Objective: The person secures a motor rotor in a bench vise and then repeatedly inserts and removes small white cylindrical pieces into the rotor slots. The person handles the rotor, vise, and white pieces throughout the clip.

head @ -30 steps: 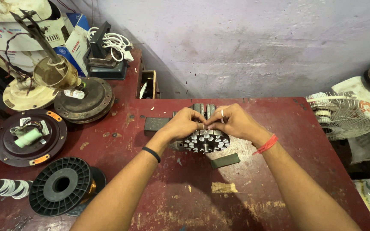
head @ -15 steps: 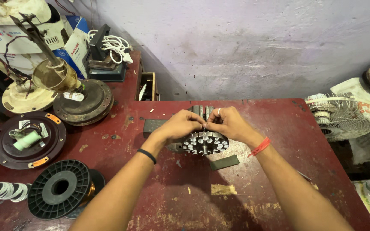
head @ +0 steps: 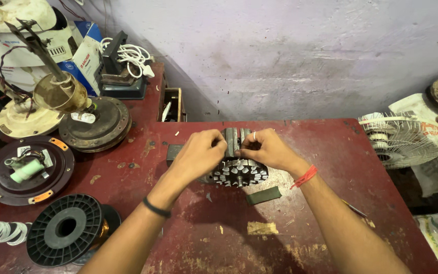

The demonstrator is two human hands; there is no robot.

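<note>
Steel slotted core (head: pixel 239 171), round with teeth all round its rim, sits on the red table (head: pixel 330 152) near the far edge, roughly centre. Only one view, head camera looking down. Left hand (head: pixel 198 155) comes in from the left, fingers curled and pinched at the top of the core; right hand (head: pixel 267 149) mirrors it from the right, fingertips pinched close to the left ones, ring on one finger. Both look closed on something thin at the core's upper rim, but it's too small to tell what; grey strips (head: pixel 234 138) stand just behind the fingers. A dark green pad (head: pixel 263 195) lies just in front of the core, a scrap of tan tape (head: pixel 261 228) nearer the body. Left side of the bench: black spool (head: pixel 66 228) with copper wire, a dark round cover (head: pixel 24 170) with a pale green part on it, a rusty fan motor (head: pixel 95 124). White fan guard (head: pixel 399 139) off the right edge. Risks, my read: core isn't clamped, so uneven push from either hand could roll or slide it; tooth edges look sharp enough to nick fingertips or tear whatever thin piece is being worked in; table grit could get into the slots.
</note>
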